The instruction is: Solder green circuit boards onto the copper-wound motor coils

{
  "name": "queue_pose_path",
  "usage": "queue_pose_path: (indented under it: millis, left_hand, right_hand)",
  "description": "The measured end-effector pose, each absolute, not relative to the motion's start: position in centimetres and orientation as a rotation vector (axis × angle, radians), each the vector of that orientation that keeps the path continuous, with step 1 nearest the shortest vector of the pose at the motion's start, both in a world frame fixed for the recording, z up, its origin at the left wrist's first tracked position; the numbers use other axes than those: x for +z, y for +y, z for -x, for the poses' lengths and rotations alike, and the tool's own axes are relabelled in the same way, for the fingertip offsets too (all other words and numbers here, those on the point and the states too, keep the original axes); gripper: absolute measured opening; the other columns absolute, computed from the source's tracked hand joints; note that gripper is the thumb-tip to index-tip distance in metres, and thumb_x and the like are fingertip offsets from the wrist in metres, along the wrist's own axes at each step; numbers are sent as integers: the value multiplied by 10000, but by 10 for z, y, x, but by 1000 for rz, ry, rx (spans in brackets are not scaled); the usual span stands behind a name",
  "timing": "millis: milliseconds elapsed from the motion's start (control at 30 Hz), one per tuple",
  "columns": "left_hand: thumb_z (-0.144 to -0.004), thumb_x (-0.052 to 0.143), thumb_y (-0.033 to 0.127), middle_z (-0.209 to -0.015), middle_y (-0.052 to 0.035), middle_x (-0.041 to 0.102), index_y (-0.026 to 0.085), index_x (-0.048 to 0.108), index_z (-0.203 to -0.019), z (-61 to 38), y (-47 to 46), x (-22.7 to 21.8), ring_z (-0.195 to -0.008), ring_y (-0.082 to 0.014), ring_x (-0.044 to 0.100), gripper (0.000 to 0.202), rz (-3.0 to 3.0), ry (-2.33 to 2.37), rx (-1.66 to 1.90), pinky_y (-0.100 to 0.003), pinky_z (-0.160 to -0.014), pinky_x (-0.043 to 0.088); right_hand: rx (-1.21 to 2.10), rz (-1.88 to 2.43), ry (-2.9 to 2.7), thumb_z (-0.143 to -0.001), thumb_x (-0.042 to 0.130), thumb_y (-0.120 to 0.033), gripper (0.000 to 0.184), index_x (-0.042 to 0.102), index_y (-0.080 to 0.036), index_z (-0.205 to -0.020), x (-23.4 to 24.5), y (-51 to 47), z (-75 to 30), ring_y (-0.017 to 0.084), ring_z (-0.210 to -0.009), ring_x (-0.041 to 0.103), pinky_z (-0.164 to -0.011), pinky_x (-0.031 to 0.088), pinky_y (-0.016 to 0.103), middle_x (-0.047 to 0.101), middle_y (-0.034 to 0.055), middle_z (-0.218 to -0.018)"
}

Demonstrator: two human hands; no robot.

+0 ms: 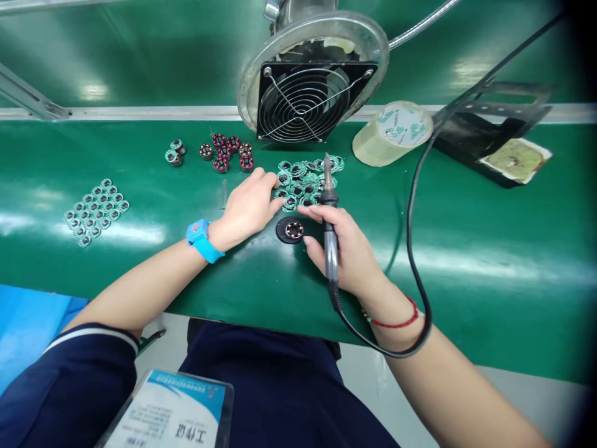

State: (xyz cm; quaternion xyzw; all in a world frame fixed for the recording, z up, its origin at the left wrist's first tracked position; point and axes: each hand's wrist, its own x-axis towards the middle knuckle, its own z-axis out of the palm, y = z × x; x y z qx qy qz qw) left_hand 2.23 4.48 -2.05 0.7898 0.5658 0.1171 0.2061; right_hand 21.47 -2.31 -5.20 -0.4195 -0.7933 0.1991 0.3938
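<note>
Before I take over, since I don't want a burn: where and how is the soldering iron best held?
Take the soldering iron by its grey handle, ideally from the near side. Its bare metal tip, possibly hot, points away toward the fan, and the cord leaves the near end; the straight handle between them, where the right hand holds it, looks safest.

Open bench (494,261) at right, beyond looping cable (411,218)

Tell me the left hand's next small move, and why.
The left hand should probably lift one disc from the pile: it rests at the edge, the coil sits on the black stand with no disc on top, and the right hand holds the soldering iron.
</note>
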Motion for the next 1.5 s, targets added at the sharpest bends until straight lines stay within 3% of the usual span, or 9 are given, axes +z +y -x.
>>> queue_pose_path:
  millis: [233,367,500,600,767,900,1100,1267,1500]
  left_hand:
    - [-796,583,96,-763,3,585,136,570,-797,-18,44,-9,-686,-98,504,42,-1756,1371,567,-257,-691,421]
    - [-785,614,135,-758,5,603,121,596,-875,-18,30,10,-693,-79,545,93,-1323,1094,600,-236,-704,438]
    - [-775,659,201,-690,37,562,160,501,-967,-21,14,22,-635,-74,525,251,-1158,988,605,-224,-650,426]
    - [-805,660,321,-789,5,566,178,481,-1004,-16,11,19,-705,-100,534,304,-1319,1008,640,-245,-671,440]
    - [-823,659,274,-1179,-102,543,177,526,-1185,-11,10,2,-1115,-243,475,397,-2213,1030,401,-415,-979,406]
    - [-904,503,186,-1088,-102,581,144,578,-1114,-20,2,-10,-1009,-246,495,226,-2383,1119,265,-425,-918,408]
    - [-888,547,253,-1009,-108,578,128,566,-987,-24,-11,-19,-962,-253,492,160,-2339,1340,336,-395,-829,412]
    - [-827,552,129,-1038,-85,567,143,511,-1054,-13,-1,-20,-970,-214,487,231,-2180,1203,371,-378,-876,419]
    - [-867,521,92,-878,-16,583,178,531,-841,-6,13,-18,-861,-152,496,90,-2066,1054,477,-309,-809,414]
  right_hand:
    - [488,1061,-1868,-841,618,-166,510,445,-289,-1305,-43,-24,-213,217,-984,652,-850,550,405,701,40,-1136]
    - [399,1026,-1995,-849,605,-169,556,397,-282,-1352,-26,-28,-203,254,-1041,626,-823,538,432,644,81,-1251]
    - [275,1028,-2016,-880,574,-214,482,404,-281,-1326,-14,-32,-194,242,-909,629,-749,527,406,675,64,-1070]
    - [272,1033,-1992,-873,588,-212,488,398,-307,-1312,-13,-32,-198,223,-862,628,-751,527,391,668,37,-1015]
    - [548,1148,-1869,-826,630,-169,600,365,-300,-1348,-20,-27,-220,210,-998,622,-882,540,407,625,47,-1093]
    - [691,1186,-1902,-823,609,-162,601,349,-290,-1349,-20,-25,-225,188,-987,621,-893,549,397,611,38,-1087]
    - [818,1150,-2010,-831,553,-139,568,340,-267,-1343,-23,-23,-211,189,-1069,606,-976,507,395,604,55,-1123]
    - [835,1137,-2028,-822,557,-127,596,331,-268,-1355,-35,-20,-208,204,-1110,595,-1002,487,433,608,65,-1158]
    - [764,1217,-1989,-829,585,-156,628,324,-301,-1382,-27,-30,-210,236,-1145,593,-964,522,449,605,76,-1229]
